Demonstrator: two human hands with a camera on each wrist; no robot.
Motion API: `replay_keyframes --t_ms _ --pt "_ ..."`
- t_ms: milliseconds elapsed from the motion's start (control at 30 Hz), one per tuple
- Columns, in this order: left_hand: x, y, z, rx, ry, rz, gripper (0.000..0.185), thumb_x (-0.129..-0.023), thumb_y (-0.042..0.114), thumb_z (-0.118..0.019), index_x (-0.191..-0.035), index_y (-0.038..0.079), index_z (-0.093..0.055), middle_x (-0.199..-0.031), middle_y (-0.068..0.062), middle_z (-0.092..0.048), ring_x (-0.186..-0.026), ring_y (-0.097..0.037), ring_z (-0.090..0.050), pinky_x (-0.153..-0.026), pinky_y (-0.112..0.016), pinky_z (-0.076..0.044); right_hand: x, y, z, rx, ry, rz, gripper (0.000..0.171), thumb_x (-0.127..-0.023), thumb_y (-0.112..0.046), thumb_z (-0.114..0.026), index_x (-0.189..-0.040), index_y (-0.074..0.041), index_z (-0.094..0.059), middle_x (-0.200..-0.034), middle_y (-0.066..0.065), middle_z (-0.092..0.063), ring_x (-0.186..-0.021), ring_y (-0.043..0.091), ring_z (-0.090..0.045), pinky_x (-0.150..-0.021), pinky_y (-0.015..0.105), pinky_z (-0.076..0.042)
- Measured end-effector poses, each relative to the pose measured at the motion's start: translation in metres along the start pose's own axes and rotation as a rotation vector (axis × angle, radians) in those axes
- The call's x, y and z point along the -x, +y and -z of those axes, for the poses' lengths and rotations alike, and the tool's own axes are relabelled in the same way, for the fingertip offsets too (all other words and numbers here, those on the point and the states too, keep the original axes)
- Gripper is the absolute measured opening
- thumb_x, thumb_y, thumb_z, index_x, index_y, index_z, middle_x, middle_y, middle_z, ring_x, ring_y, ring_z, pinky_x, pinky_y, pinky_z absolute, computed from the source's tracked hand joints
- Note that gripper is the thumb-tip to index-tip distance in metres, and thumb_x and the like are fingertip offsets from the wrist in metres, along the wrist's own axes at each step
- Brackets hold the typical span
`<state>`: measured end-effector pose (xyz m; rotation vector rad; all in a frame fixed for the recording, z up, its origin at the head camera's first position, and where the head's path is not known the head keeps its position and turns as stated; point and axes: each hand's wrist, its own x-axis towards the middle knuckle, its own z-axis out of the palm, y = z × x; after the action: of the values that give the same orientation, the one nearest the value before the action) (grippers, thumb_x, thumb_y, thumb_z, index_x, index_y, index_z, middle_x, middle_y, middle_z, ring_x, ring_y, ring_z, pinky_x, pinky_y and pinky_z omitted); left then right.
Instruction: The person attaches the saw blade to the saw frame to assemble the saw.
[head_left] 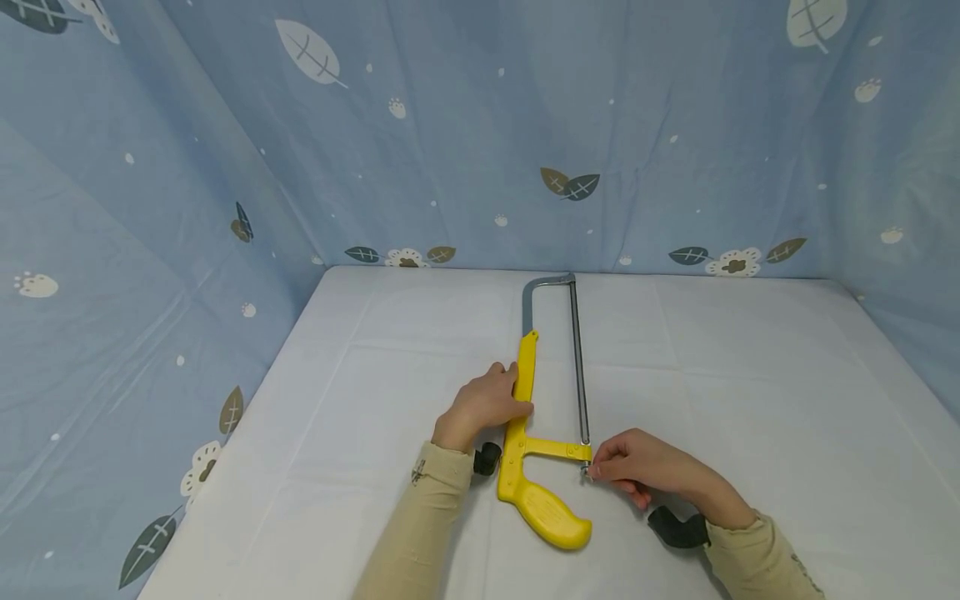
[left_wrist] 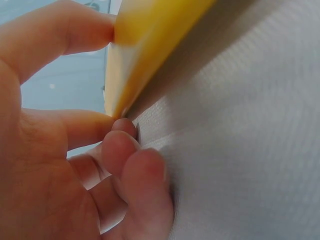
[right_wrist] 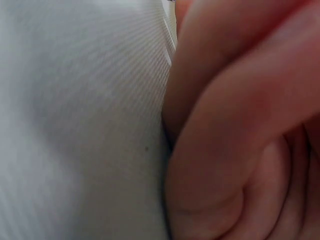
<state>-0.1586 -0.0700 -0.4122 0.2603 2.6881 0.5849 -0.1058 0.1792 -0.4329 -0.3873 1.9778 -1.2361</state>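
Observation:
A hacksaw (head_left: 527,367) with a yellow frame and handle lies flat on the white table, its grey bow at the far end. The dark blade (head_left: 578,362) runs along its right side. My left hand (head_left: 486,402) grips the yellow frame (left_wrist: 150,37) from the left, between thumb and finger, its other fingers curled on the cloth. At the blade's near end, my right hand (head_left: 652,462) pinches a small metal wing nut (head_left: 586,473) just below the yellow crossbar. In the right wrist view the curled fingers (right_wrist: 215,130) hide the nut.
White cloth covers the table (head_left: 750,375). A blue curtain (head_left: 465,133) with leaf prints hangs behind and along the sides. Black wrist-worn pieces sit by the left wrist (head_left: 487,458) and the right wrist (head_left: 677,528).

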Motion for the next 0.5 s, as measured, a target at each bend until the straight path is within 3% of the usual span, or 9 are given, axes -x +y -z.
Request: replay_keyframes --t_ms 500 --pt "-0.0009 -0.0005 -0.0008 -0.004 0.003 -0.001 0.077 -0.079 0.04 -0.059 -0.141 0.008 -0.027 -0.118 -0.009 -0.042 -0.075 -0.018 -0.047 -0.062 -0.028 -0.039 -0.0006 -0.0001 0.0002 0.015 -0.014 -0.007 0.03 -0.084 -0.036 -0.059 -0.084 -0.007 -0.066 -0.047 -0.002 -0.041 -0.035 0.011 -0.04 -0.037 0.024 -0.039"
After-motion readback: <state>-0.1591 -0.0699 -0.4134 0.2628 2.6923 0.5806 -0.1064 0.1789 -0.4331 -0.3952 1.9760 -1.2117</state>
